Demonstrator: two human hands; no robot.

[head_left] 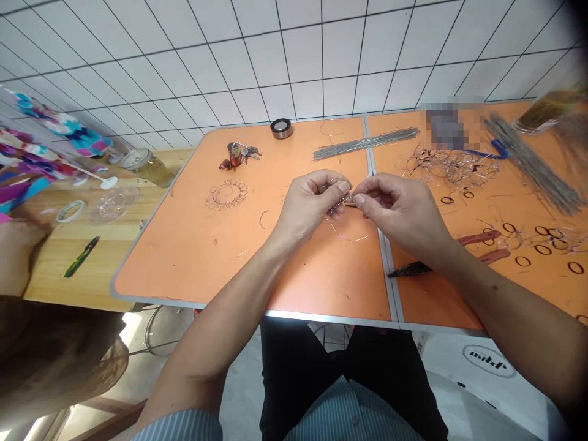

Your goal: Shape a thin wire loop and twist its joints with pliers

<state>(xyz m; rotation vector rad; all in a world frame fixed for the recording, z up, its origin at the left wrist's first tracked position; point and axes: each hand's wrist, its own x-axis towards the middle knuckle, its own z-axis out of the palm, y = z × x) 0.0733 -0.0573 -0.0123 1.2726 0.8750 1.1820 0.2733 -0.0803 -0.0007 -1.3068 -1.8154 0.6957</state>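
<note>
Above the middle of the orange table, my left hand (315, 199) pinches a thin piece of wire (340, 197) between thumb and fingers. My right hand (392, 199) meets it from the other side, thumb and forefinger closed on the same wirework. A loose strand curves down below the fingers. Much of the wire's shape is hidden by the fingers. Left of my hands lies a finished-looking ring of wire loops (226, 195). Partly under my right forearm rest long-nose pliers (411, 269) with red handles.
Bundles of straight wire (365, 143) lie at the back, near a roll of tape (281, 128). Keys (241, 155) lie at the back left. Tangled wire (452, 166) and several dark rings (522, 261) are on the right. Another person's arm (18, 251) shows at far left.
</note>
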